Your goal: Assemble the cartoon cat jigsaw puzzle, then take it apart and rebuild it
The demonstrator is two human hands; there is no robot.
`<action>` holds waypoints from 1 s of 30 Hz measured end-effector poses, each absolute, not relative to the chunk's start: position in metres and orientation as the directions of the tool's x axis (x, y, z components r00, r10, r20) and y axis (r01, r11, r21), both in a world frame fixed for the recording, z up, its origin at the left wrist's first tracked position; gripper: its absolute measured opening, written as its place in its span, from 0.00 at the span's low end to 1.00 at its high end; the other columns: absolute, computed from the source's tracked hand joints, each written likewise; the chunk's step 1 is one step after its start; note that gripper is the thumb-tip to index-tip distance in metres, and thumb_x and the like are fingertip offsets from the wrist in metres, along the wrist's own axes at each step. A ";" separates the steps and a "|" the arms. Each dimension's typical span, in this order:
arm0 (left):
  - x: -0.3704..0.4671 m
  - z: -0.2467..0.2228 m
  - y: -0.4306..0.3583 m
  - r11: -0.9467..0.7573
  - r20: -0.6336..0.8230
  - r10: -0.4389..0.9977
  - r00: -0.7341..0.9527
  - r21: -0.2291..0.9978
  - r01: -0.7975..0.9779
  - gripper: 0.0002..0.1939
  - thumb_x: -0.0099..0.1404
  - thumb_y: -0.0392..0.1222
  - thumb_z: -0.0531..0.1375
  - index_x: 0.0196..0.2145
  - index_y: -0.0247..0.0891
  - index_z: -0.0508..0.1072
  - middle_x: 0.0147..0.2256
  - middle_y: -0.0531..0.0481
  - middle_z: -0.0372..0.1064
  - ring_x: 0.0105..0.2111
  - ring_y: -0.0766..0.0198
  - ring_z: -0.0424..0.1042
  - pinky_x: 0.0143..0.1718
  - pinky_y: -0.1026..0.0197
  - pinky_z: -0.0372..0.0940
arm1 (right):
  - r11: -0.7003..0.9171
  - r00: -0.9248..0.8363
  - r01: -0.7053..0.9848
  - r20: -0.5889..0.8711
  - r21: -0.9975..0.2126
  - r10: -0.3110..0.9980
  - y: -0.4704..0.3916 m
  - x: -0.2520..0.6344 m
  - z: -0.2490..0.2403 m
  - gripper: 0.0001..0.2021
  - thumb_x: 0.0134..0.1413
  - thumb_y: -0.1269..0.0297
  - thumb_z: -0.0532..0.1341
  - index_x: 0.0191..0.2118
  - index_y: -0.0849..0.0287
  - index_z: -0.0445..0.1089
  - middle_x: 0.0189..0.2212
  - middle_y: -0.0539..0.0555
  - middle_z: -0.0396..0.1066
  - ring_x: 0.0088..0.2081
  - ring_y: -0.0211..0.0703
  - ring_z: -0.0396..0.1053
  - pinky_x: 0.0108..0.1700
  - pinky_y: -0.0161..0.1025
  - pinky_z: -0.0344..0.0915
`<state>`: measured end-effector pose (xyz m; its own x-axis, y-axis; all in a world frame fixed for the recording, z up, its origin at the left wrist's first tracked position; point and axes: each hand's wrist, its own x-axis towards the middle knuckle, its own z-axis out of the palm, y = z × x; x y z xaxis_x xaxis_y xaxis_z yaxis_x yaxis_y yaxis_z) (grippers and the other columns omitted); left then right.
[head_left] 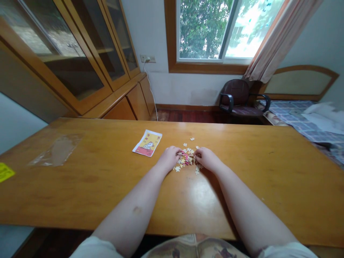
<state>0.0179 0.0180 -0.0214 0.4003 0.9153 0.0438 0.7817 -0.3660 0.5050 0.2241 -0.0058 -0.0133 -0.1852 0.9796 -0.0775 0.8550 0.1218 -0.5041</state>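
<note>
A small heap of jigsaw puzzle pieces (187,157) lies on the wooden table (113,190), pink, yellow and pale ones mixed together. My left hand (171,157) is at the left side of the heap, its fingers curled and closed at the pieces. On the opposite side my right hand (206,157) has its fingers bent in against the heap, also closed. Whatever sits between the fingertips of either hand is too small to make out. To the left of my left hand lies a picture card (147,143), yellow and pink with a white cartoon animal.
A clear plastic bag (57,150) lies flat on the table's left part, near a yellow label (5,172) at the edge. Beyond the table stand a glass-doored cabinet (107,86), a dark armchair (240,98) and a bed (292,114).
</note>
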 end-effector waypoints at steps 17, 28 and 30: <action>0.012 -0.016 0.021 -0.205 0.128 0.977 0.173 0.801 0.563 0.10 0.64 0.43 0.57 0.39 0.39 0.75 0.38 0.48 0.76 0.34 0.63 0.74 0.38 0.62 0.68 | 0.197 -0.065 0.494 0.190 -0.847 0.980 0.008 0.232 -0.037 0.12 0.48 0.71 0.62 0.40 0.57 0.76 0.40 0.55 0.76 0.42 0.43 0.72 0.49 0.44 0.67; 0.008 -0.018 0.022 -0.240 0.137 0.969 0.205 0.718 0.654 0.13 0.66 0.46 0.53 0.39 0.38 0.75 0.36 0.47 0.76 0.36 0.60 0.73 0.37 0.61 0.65 | 0.127 -0.019 0.524 0.138 -0.842 0.990 0.006 0.231 -0.043 0.18 0.47 0.60 0.66 0.46 0.58 0.75 0.30 0.52 0.75 0.32 0.42 0.72 0.39 0.42 0.69; 0.009 -0.016 0.021 -0.288 0.169 0.957 0.236 0.644 0.709 0.12 0.66 0.45 0.53 0.38 0.39 0.76 0.36 0.47 0.76 0.37 0.59 0.72 0.40 0.59 0.65 | 0.174 -0.042 0.584 0.185 -0.793 0.982 0.005 0.229 -0.040 0.17 0.46 0.57 0.67 0.43 0.58 0.76 0.28 0.52 0.74 0.32 0.43 0.70 0.38 0.41 0.68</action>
<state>0.0086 0.0208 -0.0161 0.2356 0.9570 0.1692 0.7090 -0.2883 0.6436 0.2295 0.0047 -0.0402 -0.0422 0.9819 0.1846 0.5841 0.1741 -0.7928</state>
